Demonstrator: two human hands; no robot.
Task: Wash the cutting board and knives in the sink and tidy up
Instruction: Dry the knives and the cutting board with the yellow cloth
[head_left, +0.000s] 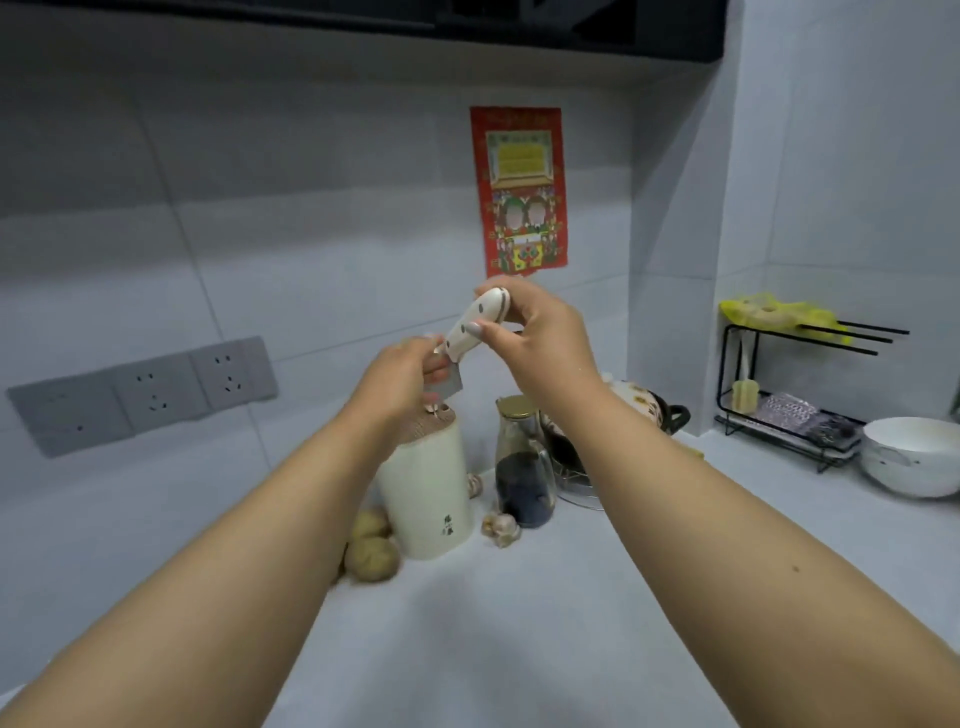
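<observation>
Right above the cream knife block (426, 488), the knife (470, 338) was tilted, handle up and to the right, blade angled down toward the slots in the block's top. The right hand (540, 332) had its grip pinched around the upper end of the white riveted handle, thumb on the near side and fingers round the back. The left hand (400, 379) sat just below that, its grip closed on the blade near where it meets the handle, guiding it. Only a short bit of steel showed under the left fingers, so I couldn't tell if the tip was already in a slot.

Handling-wise, I'd guess the knife was stiff, with some weight in the blade, and possibly wet and slick if it came from the sink. The handle is the safe place to hold; pinching the blade flat is okay, but I'd keep fingers off the edge. The block looked tall and narrow, so it might tip if the blade jams.

Below and right of the grip stood a glass bottle (522, 467) of dark liquid, with garlic (501, 527) beside it on the table (519, 623).
</observation>
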